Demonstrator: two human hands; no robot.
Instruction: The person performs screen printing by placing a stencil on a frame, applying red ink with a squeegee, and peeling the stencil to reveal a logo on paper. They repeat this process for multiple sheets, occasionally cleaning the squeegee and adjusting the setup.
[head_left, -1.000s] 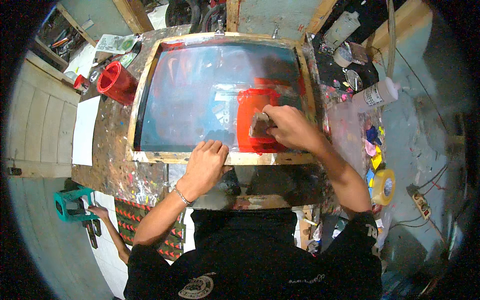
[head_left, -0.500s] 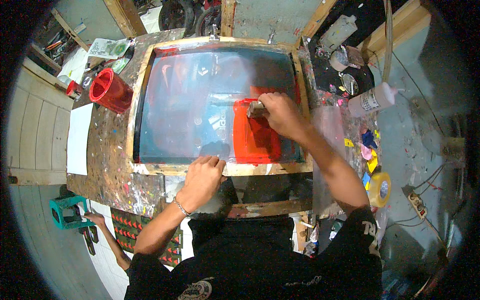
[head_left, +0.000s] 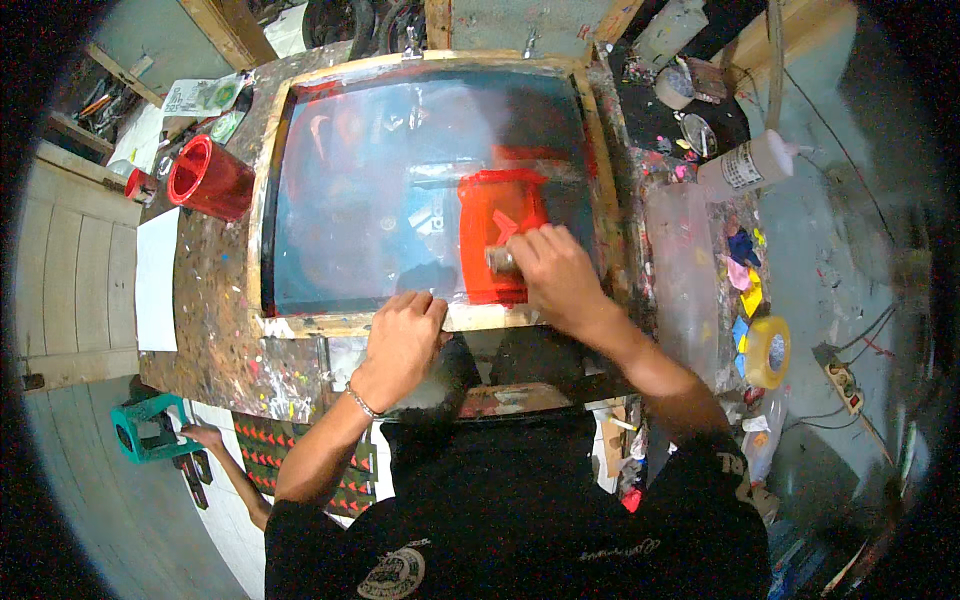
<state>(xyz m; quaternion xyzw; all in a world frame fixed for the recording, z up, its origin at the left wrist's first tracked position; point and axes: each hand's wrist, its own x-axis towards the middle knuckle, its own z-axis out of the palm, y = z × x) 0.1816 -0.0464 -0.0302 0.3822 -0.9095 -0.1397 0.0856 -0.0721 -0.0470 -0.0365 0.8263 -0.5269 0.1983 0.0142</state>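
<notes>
A silkscreen mesh (head_left: 350, 220), blue-grey with pale printed shapes, is stretched in a wooden frame (head_left: 262, 215) on the stained bench. On its right part lies a thick patch of red ink (head_left: 484, 205). My right hand (head_left: 562, 278) is closed around a squeegee (head_left: 499, 260), low on the red patch; most of the tool is hidden under the fingers. A small arrow-like shape shows in the ink just beyond it. My left hand (head_left: 402, 335) has its fingers curled over the frame's near rail, left of the ink.
Left of the frame stand a red ink pot (head_left: 212, 185) and a white paper sheet (head_left: 157, 285). To the right are a plastic bottle (head_left: 742, 170), coloured scraps (head_left: 750, 290) and a tape roll (head_left: 768, 352). Another person's arm (head_left: 235, 475) is by a green stool (head_left: 135, 430), lower left.
My right hand has drawn the squeegee toward me across the red ink, uncovering the arrow-like shape. My left hand stays on the near rail. The whole view has shifted slightly.
</notes>
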